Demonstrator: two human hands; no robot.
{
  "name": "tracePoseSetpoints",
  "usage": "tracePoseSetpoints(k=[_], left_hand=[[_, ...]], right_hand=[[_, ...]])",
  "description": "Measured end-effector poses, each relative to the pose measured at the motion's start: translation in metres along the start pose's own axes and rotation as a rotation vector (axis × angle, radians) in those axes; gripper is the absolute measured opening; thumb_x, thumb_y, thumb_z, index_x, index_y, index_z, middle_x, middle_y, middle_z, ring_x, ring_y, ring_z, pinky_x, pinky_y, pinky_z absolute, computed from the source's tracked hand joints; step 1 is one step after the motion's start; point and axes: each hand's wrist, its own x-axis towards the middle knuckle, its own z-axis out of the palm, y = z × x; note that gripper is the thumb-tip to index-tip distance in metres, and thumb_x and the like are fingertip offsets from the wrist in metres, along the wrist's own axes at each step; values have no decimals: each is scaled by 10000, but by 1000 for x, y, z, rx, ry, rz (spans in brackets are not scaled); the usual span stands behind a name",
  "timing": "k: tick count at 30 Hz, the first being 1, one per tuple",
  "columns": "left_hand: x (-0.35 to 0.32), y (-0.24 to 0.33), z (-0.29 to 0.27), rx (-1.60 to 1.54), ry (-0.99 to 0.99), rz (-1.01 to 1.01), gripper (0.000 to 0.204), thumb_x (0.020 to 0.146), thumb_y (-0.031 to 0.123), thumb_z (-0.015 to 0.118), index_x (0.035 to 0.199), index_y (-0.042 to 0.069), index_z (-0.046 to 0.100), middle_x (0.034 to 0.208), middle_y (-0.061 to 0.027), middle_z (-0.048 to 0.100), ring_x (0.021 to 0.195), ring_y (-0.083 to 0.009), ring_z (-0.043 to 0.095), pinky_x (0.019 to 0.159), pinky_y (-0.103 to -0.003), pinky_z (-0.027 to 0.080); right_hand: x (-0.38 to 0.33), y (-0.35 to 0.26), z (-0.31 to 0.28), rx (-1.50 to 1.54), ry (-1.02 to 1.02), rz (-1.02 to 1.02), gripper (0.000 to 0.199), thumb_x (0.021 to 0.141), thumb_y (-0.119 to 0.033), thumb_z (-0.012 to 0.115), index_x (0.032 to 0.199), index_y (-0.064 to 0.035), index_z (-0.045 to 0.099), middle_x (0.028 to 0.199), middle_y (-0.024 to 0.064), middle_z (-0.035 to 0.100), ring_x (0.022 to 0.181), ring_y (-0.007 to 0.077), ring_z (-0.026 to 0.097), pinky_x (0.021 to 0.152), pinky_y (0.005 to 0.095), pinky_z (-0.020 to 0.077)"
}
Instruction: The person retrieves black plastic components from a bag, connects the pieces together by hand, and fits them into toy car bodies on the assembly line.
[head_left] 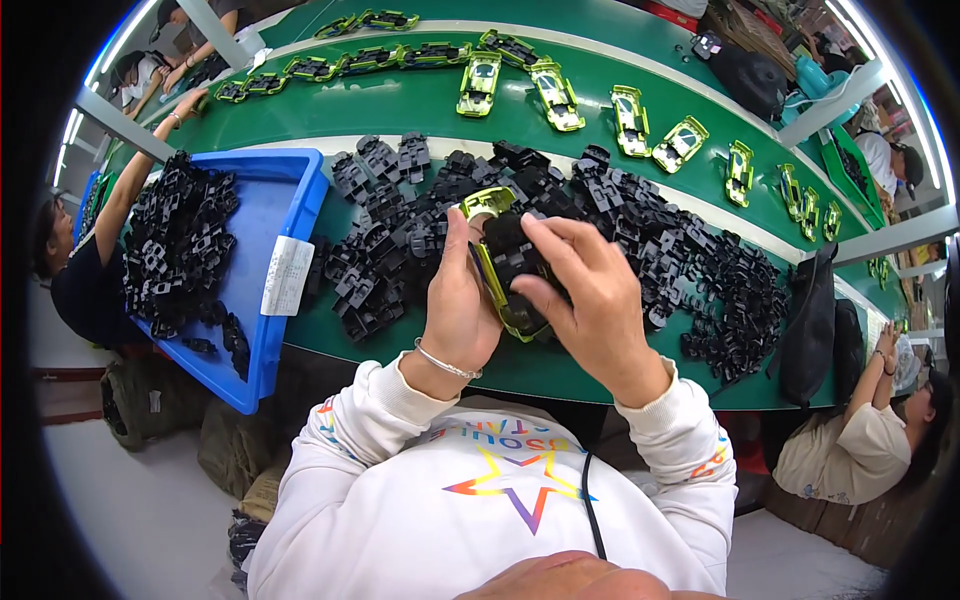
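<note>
My left hand (458,312) grips a yellow-green toy car body shell (490,202) from its left side, thumb pointing up along the edge. Inside the shell lies a black plastic car part (508,250). The fingertips and thumb of my right hand (598,300) are closed on this part from the right. Whether the part sits fully in the shell cannot be made out, as my fingers cover some of it. Behind and around both hands spreads a heap of loose black plastic parts (380,240) on the green table.
At my left stands a blue bin (312,190) of black parts with a paper label (287,276). Beyond the heap, a green belt (400,105) carries several yellow-green car shells (556,95). A black bag (808,325) hangs at the right. Co-workers sit on both sides.
</note>
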Motion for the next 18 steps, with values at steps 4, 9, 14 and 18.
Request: tracePoseSetpoints(k=[4, 9, 14, 18], left_hand=[[2, 4, -2, -43, 20, -7, 489, 1039, 500, 314, 1212, 94, 525, 1114, -57, 625, 1018, -153, 627, 902, -330, 505], [4, -1, -14, 17, 54, 50, 508, 1042, 498, 298, 1248, 85, 513, 1136, -66, 627, 1042, -173, 620, 926, -343, 495], [1, 8, -7, 18, 52, 87, 536, 1040, 509, 289, 1289, 89, 509, 1181, -62, 620, 1084, -176, 603, 957, -354, 477], [-1, 9, -10, -48, 33, 87, 519, 1042, 506, 283, 1243, 97, 533, 1147, -55, 630, 1057, -174, 610, 937, -346, 485]], right_hand=[[-3, -15, -5, 29, -166, 84, 650, 740, -144, 781, 1334, -59, 530, 1252, 139, 545, 910, 233, 604, 753, 367, 462], [1, -20, 4, 17, -270, 139, 772, 672, 7, 782, 1380, -66, 482, 1306, 138, 510, 970, 305, 609, 806, 394, 511], [11, -13, 1, 67, -63, 21, 586, 719, 8, 710, 1284, 3, 552, 1276, 212, 550, 995, 353, 600, 843, 408, 506], [7, -24, 0, 45, -136, -10, 563, 749, -56, 716, 1292, -13, 572, 1291, 195, 579, 988, 347, 615, 858, 403, 499]])
